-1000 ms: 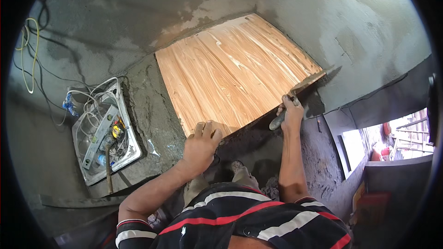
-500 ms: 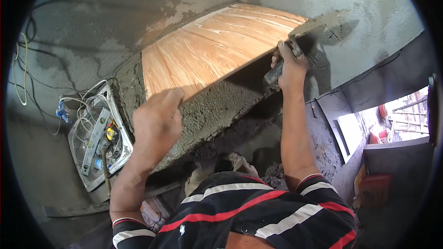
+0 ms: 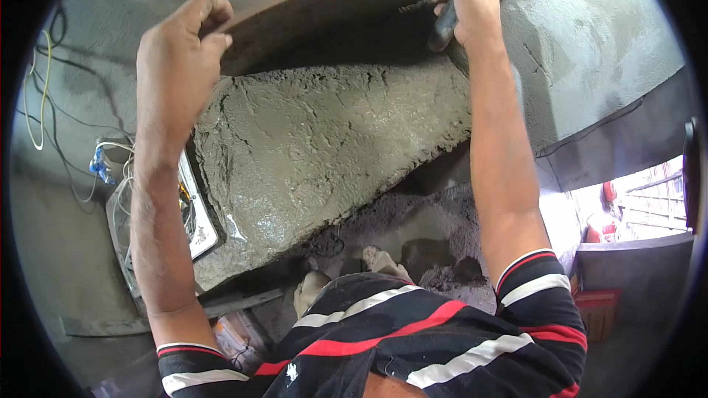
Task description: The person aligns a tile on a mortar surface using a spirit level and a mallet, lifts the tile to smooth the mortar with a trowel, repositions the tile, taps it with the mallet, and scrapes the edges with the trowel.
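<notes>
A wood-patterned tile (image 3: 269, 33) stands tipped up at the far side, its dark underside toward me. My left hand (image 3: 181, 55) pinches the tile's left edge between thumb and curled fingers. At its right end, my right hand (image 3: 472, 11) grips the dark handle of a trowel (image 3: 442, 33), with fingertips close to the tile's raised edge. Most of the trowel blade is hidden. Below the tile lies a bed of wet grey mortar (image 3: 332, 140) on a ledge, rough and ridged, with a shiny wet patch near its front left.
Left of the ledge, a white-rimmed basin (image 3: 203, 232) holding cables and tools is partly covered by my left forearm. Cables (image 3: 44, 96) hang on the left wall. A bright opening (image 3: 634, 199) lies at right, with a red crate (image 3: 596, 313) below. My feet (image 3: 383, 262) are beneath the ledge.
The tile has swung up and away from me, its patterned face now out of sight and the mortar exposed. Both hands have moved farther forward with it, the trowel still in my right.
</notes>
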Motion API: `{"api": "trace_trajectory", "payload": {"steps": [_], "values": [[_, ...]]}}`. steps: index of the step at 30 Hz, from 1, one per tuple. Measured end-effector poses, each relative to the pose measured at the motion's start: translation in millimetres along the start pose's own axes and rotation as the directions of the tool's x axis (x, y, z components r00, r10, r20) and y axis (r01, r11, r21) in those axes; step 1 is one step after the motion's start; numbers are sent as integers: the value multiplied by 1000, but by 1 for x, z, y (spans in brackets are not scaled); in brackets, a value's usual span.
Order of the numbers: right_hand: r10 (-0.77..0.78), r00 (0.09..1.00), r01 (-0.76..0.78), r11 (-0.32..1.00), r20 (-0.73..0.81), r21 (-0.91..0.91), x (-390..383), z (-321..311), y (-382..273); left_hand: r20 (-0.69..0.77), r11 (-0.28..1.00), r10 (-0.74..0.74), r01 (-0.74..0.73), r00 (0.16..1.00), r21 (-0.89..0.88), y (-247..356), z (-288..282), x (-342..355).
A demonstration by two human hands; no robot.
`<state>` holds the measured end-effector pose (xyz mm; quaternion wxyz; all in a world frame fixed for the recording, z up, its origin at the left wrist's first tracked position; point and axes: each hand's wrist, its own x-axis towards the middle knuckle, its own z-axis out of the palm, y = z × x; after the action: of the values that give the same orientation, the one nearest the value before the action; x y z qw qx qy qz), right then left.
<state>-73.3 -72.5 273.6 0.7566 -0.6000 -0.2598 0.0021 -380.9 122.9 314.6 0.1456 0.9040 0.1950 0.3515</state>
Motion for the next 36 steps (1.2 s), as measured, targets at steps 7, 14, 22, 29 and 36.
{"api": "trace_trajectory", "payload": {"steps": [7, 14, 22, 29, 36], "values": [[40, 998, -37, 995, 40, -90, 24, 24, -26, -45, 998, 59, -61, 997, -31, -41, -5, 52], [-122, 991, 129, 982, 62, -136, -2, -17, -28, 20, 994, 84, -82, 996, -68, -75, -13, 96], [345, 926, -197, 790, 155, -580, -94, -90, 34, -106, 980, 201, -200, 974, 19, -41, -37, 99], [588, 763, -198, 609, 270, -768, -164, -89, 87, -147, 972, 225, -211, 963, 104, -57, -26, 116], [732, 423, -356, 676, 535, -645, -249, 5, 103, -123, 982, 187, -188, 975, 5, -57, -21, 111]]}}
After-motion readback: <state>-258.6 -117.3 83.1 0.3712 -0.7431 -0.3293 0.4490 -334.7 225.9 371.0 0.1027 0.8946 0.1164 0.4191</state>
